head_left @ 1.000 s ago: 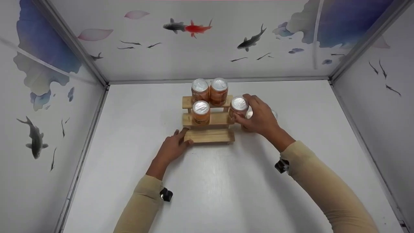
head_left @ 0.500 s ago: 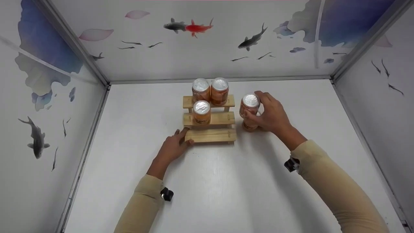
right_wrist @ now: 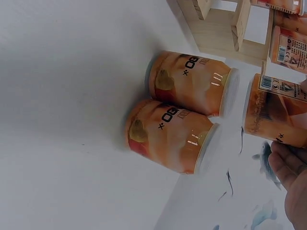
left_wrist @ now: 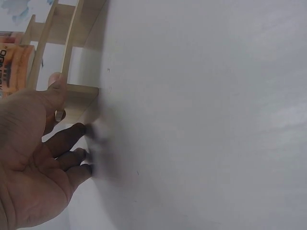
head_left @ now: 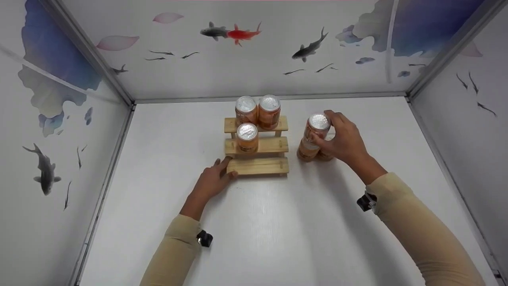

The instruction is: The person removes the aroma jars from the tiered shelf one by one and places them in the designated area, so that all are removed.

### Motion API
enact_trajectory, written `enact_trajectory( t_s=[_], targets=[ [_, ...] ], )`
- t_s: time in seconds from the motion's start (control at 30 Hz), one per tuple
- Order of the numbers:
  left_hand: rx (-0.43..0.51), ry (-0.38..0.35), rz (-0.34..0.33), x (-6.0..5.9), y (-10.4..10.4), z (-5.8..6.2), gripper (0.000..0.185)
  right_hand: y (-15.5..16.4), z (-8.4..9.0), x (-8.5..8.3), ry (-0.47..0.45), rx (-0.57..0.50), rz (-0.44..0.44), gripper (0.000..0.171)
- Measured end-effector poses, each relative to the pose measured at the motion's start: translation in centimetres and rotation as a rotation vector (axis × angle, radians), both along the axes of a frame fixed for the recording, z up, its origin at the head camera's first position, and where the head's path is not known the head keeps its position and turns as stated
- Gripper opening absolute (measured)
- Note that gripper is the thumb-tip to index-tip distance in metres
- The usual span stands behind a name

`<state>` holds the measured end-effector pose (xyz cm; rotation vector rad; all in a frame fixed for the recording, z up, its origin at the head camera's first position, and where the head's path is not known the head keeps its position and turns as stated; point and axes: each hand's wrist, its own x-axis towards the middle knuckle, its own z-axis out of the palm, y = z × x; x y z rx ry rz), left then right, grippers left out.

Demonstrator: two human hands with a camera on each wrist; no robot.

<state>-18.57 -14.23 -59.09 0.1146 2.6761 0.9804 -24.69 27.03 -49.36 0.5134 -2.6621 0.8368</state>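
Note:
A three-step wooden rack (head_left: 258,167) stands toward the back of the white table. My left hand (head_left: 212,180) pinches the left end of its lowest step, thumb above and index finger hooked beneath in the left wrist view. With thumb and fingers, my right hand (head_left: 347,139) grips an orange can (head_left: 318,124) with a silver lid, to the right of the rack. That can is raised; in the right wrist view its base is above the lids of two like cans, a nearer one (right_wrist: 170,136) and another (right_wrist: 192,84), standing side by side on the table.
Two orange cans, a left one (head_left: 246,109) and a right one (head_left: 269,113), stand on the rack's top step. One more can (head_left: 247,138) is on the middle step, left of centre. A patterned wall (head_left: 258,71) rises close behind the rack.
My right hand has carried its can rightward, from beside the right end of the middle step to above the two table cans. The left hand keeps its place on the rack.

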Motion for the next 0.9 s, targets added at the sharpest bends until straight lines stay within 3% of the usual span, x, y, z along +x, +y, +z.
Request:
enact_trajectory(
  t_s=[0.9],
  targets=[
    [-0.017,-0.012,0.006,-0.1,0.1,-0.4,0.075,5.1,-0.6,0.7,0.014,-0.011,-0.108,0.067]
  ],
)
